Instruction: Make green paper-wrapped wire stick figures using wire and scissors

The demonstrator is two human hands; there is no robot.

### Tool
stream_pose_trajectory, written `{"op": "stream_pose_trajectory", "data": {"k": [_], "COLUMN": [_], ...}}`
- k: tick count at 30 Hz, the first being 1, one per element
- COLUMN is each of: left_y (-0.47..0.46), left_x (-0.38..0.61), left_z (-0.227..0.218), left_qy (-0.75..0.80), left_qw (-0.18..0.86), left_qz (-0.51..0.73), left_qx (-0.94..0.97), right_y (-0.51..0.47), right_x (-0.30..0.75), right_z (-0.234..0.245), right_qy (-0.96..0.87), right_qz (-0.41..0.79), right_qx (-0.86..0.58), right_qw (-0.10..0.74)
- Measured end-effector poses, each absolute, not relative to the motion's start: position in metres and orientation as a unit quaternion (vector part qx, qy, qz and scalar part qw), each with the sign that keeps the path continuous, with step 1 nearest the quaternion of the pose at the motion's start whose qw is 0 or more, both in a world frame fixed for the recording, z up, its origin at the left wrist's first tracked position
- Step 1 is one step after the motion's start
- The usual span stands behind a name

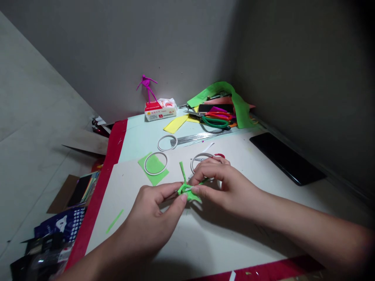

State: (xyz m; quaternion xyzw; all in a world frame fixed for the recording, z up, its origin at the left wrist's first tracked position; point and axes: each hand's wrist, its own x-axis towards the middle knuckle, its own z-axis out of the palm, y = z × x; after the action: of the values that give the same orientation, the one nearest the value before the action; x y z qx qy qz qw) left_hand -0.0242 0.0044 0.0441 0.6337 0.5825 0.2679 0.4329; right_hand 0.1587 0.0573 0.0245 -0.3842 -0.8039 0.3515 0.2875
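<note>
The left hand (149,218) and right hand (224,187) meet at lower centre, their fingers clenched on a bright green paper bundle (187,191), perhaps on thin wire, though the fingers hide that. Just beyond the right hand lies a wire ring (202,154). Left of the hands, another wire ring (155,152) rests on a green paper square (152,179). Green- and red-handled scissors (215,122) lie toward the top, right of a magenta wire figure (147,88).

Pale desk (293,203) bearing card sheet (123,195), scissors (215,121), black phone (287,158)
</note>
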Motion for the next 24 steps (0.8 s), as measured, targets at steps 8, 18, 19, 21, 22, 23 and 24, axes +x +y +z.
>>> {"op": "stream_pose_trajectory", "data": {"k": [8,18,19,21,22,23,24], "left_y": [0.005,0.007,0.007,0.007,0.008,0.008,0.008], "left_x": [-0.022,-0.023,-0.023,-0.022,-0.022,-0.022,-0.022], "left_z": [0.049,0.05,0.05,0.05,0.05,0.05,0.05], "left_qy": [0.612,0.605,0.604,0.599,0.6,0.601,0.602], "left_qw": [0.488,0.518,0.522,0.534,0.539,0.543,0.547], "left_qz": [0.266,0.242,0.237,0.23,0.227,0.224,0.221], "left_qx": [0.563,0.554,0.554,0.55,0.546,0.542,0.538], "right_y": [0.057,0.046,0.045,0.044,0.044,0.043,0.044], "right_x": [0.16,0.163,0.163,0.162,0.162,0.161,0.16], "right_z": [0.023,0.025,0.027,0.028,0.028,0.027,0.026], "right_qy": [-0.826,-0.849,-0.858,-0.874,-0.88,-0.883,-0.885], "right_qz": [0.328,0.16,0.142,0.119,0.11,0.102,0.095], "right_qx": [-0.352,-0.307,-0.291,-0.269,-0.265,-0.263,-0.263], "right_qw": [0.294,0.399,0.398,0.386,0.38,0.375,0.373]}}
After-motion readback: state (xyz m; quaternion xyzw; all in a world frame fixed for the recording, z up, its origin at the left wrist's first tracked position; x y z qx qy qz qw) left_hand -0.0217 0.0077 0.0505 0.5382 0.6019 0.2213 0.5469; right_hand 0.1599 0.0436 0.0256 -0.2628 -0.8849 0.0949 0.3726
